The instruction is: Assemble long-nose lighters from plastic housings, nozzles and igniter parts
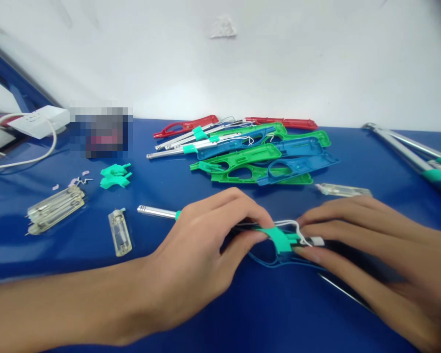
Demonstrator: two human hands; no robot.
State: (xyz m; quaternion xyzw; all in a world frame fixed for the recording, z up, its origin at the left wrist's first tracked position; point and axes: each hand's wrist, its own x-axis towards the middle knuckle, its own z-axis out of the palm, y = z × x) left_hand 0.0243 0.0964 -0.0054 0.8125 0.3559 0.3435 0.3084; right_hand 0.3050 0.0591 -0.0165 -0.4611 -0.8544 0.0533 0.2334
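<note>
The blue casing (287, 259) is held just above the desk (238, 314) or against it (which cannot be told), right of centre in the lower half of the frame. The teal piece (280, 240) on it is pinched between thumb and forefinger of the left hand (202, 255); the grip is narrow. The right hand's (389, 245) fingertips are drawn close about the white-ended part (318, 241), though whether it is firmly clasped cannot be told. For neat work, the teal piece is best kept steady, pressure applied lightly, and the white wire (291, 222) kept slack and unpinched. The long axis runs across the frame, dipping slightly rightward; the silver tube (156, 211) is pointed left.
</note>
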